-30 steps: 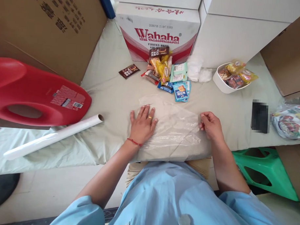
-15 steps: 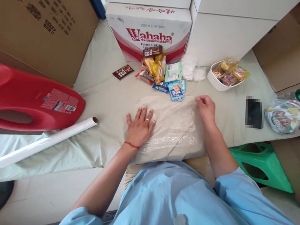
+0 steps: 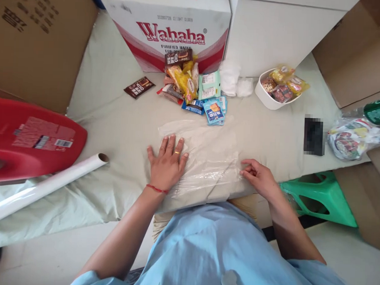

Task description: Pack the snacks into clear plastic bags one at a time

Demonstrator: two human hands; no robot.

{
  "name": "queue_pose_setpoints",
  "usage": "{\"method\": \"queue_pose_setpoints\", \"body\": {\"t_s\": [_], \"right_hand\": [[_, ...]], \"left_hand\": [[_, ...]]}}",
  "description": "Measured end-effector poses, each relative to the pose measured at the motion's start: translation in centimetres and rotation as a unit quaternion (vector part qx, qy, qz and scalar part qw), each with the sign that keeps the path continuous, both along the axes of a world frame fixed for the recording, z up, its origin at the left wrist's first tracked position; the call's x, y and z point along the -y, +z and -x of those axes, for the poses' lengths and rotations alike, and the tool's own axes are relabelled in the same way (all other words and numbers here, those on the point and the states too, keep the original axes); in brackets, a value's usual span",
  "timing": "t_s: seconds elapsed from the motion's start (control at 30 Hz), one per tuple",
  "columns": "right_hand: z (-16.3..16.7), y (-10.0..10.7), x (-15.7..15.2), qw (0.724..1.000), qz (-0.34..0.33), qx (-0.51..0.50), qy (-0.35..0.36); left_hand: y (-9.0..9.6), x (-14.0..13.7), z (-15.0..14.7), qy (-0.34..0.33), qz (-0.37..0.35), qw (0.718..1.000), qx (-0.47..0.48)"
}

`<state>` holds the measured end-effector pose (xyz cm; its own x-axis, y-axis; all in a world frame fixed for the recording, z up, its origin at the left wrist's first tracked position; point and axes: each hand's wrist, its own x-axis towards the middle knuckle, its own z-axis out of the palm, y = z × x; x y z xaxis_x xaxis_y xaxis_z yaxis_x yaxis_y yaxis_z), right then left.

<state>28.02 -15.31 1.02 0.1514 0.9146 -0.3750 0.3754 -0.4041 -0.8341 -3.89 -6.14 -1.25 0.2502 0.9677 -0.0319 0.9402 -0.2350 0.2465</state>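
Head view: we see a clear, crinkled plastic sheet (image 3: 212, 153) lying near on the pale, cloth-covered desk (image 3: 268, 132); the left hand (image 3: 166, 168) spreads flat, seemingly anchoring it; whether the right hand (image 3: 260, 175) pinches its right edge, we cannot tell.

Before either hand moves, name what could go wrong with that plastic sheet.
The clear plastic sheet looks thin and wrinkled, so it might crease further under the left hand. Its near side lies close to the front edge of the table and could slip over. The blue snack packets lie by its far edge, so a tug might disturb them.
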Motion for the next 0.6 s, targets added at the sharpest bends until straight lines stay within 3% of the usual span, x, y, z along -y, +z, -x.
{"method": "queue_pose_setpoints", "body": {"t_s": [0.17, 0.37, 0.47, 0.53, 0.6], "right_hand": [[0.7, 1.0, 2.5, 0.991, -0.043, -0.036, -0.125], [0.2, 0.0, 6.9, 0.992, 0.005, -0.007, -0.129], [-0.6, 0.7, 6.6, 0.983, -0.044, 0.094, -0.149], [-0.4, 1.6, 5.2, 0.972, -0.117, 0.171, -0.112], [0.6, 2.2, 3.1, 0.958, -0.194, 0.213, 0.000]], "left_hand": [[0.3, 0.0, -0.2, 0.002, 0.003, 1.000, 0.001], [0.3, 0.1, -0.2, 0.012, 0.008, 1.000, -0.001], [0.3, 0.0, -0.2, 0.009, 0.007, 1.000, -0.002], [0.3, 0.0, -0.2, 0.003, 0.009, 1.000, -0.010], [0.5, -0.1, 0.0, -0.005, 0.019, 1.000, -0.019]]}}
